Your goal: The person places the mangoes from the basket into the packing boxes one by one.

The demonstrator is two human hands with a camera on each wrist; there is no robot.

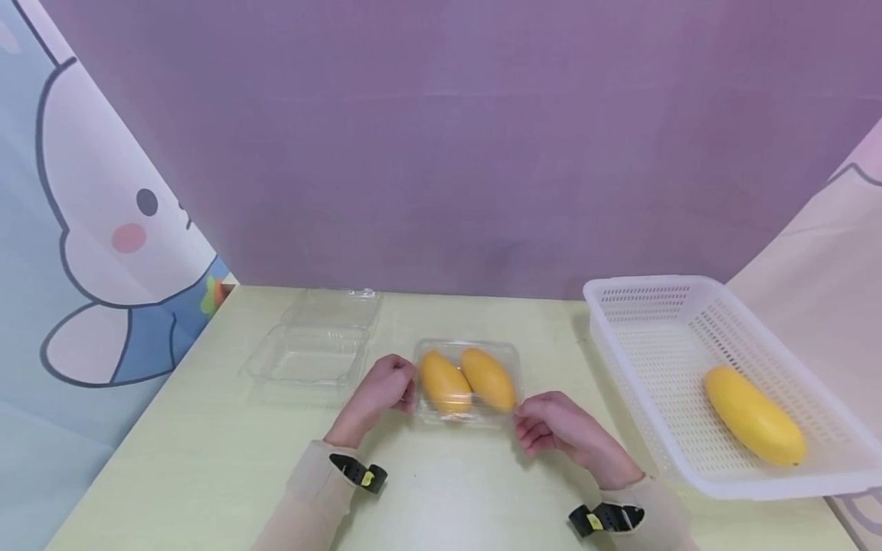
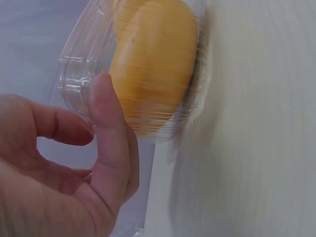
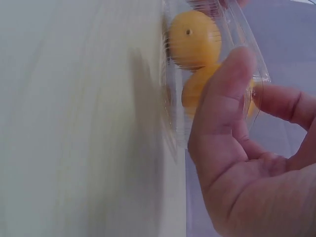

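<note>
Forearms [image 1: 306,497] angled inward, the left hand [image 1: 388,384] and right hand [image 1: 560,428] pinch opposite ends of a clear box [image 1: 506,353] lying crosswise at the pale table [image 1: 448,497], its two yellow fruits [image 1: 444,381] slanting from far left to near right.

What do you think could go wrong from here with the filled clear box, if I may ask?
Tilting: the left grip is at the box's left side and the right grip near its close right corner, so an uneven lift might tip it.

Bending: the box looks thin, so squeezing could dent it.

Spilling: whether the lid is fully snapped cannot be told; if loose, the two yellow fruits might roll out.
</note>
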